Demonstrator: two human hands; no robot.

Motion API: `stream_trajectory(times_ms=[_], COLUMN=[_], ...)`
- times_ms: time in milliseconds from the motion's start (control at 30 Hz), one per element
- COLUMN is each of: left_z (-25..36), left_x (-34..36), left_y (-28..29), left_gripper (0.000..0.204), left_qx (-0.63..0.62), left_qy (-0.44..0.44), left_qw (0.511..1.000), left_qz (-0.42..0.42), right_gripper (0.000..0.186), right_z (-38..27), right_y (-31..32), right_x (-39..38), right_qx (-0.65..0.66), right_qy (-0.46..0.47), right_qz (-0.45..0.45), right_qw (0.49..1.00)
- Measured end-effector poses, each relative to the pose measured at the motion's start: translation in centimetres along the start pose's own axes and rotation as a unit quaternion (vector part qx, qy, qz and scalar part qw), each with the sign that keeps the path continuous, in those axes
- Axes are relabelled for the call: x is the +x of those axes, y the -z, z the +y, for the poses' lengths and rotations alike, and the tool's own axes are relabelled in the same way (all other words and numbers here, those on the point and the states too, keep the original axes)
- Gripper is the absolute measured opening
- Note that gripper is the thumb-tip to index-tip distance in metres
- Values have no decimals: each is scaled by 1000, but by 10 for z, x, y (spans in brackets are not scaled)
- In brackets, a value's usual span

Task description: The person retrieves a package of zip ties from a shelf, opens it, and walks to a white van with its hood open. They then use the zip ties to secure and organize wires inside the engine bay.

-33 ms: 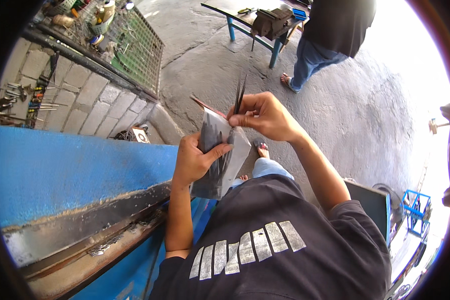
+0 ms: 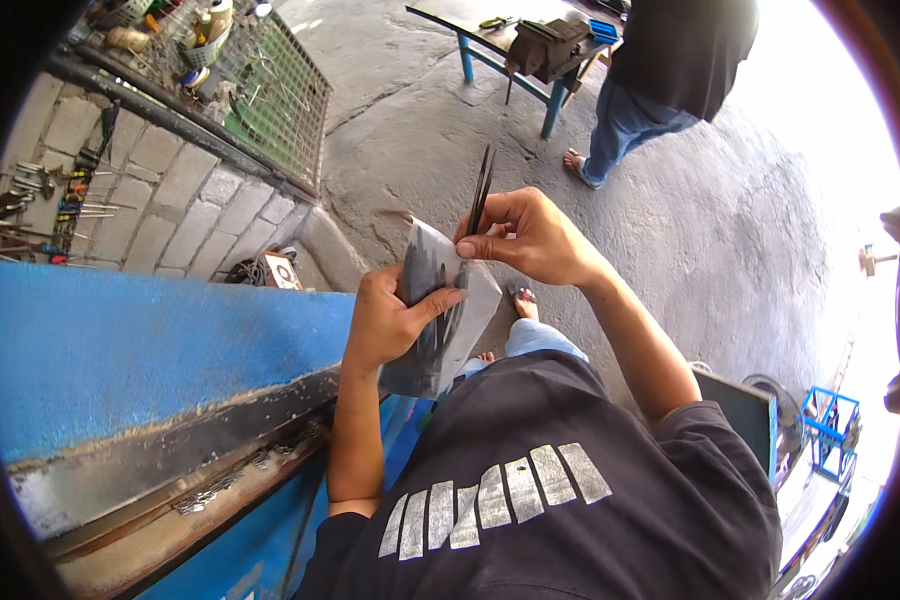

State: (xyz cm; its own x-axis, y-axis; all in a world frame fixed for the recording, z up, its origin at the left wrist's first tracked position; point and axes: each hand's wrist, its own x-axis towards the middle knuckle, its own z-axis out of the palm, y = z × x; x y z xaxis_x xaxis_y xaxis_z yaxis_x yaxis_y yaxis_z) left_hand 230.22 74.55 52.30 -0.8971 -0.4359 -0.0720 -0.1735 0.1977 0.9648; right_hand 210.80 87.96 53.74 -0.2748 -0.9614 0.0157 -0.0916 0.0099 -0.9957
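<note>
My left hand (image 2: 390, 315) grips a clear plastic bag (image 2: 482, 300) in front of my chest, its thumb lying across the bag's face. Inside, several dark, thin pieces (image 2: 432, 325) show through the plastic. At the bag's upper edge, my right hand (image 2: 535, 240) pinches a few slim black strips (image 2: 482, 195) between thumb and fingers. They point up and away from me; their lower ends are hidden by the fingers and the bag, and their exact kind is unclear. The right fingertips are against or very close to the bag's opening.
To my left runs a blue metal surface (image 2: 170, 325) with a ledge (image 2: 240, 490) holding small metal pieces. Beyond are hanging hand tools (image 2: 70, 210) and a mesh-topped rack (image 2: 280, 110). A bench with a vise (image 2: 545, 50) and a person (image 2: 670, 70) stand ahead. A blue frame (image 2: 830, 430) is at right.
The black strips have shifted slightly and look sharper against the floor. Both hands keep their hold and stay in nearly the same place. The surroundings have moved a little in view.
</note>
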Motion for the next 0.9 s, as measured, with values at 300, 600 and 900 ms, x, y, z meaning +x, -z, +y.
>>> stream_trajectory(times_ms=[300, 600, 900], left_z=[41, 41, 16], left_x=[89, 135, 145], left_y=[-12, 0, 14], left_gripper=[24, 29, 22], left_qx=[47, 100, 18], left_qy=[5, 50, 74], left_qw=[998, 994, 996], left_qz=[32, 10, 51], right_gripper=[26, 24, 26], right_z=[9, 33, 72], right_y=[95, 118, 85], right_x=[58, 93, 129], right_qx=[-25, -8, 168], right_qy=[31, 56, 37], right_qz=[-64, -90, -54], right_qw=[997, 994, 984])
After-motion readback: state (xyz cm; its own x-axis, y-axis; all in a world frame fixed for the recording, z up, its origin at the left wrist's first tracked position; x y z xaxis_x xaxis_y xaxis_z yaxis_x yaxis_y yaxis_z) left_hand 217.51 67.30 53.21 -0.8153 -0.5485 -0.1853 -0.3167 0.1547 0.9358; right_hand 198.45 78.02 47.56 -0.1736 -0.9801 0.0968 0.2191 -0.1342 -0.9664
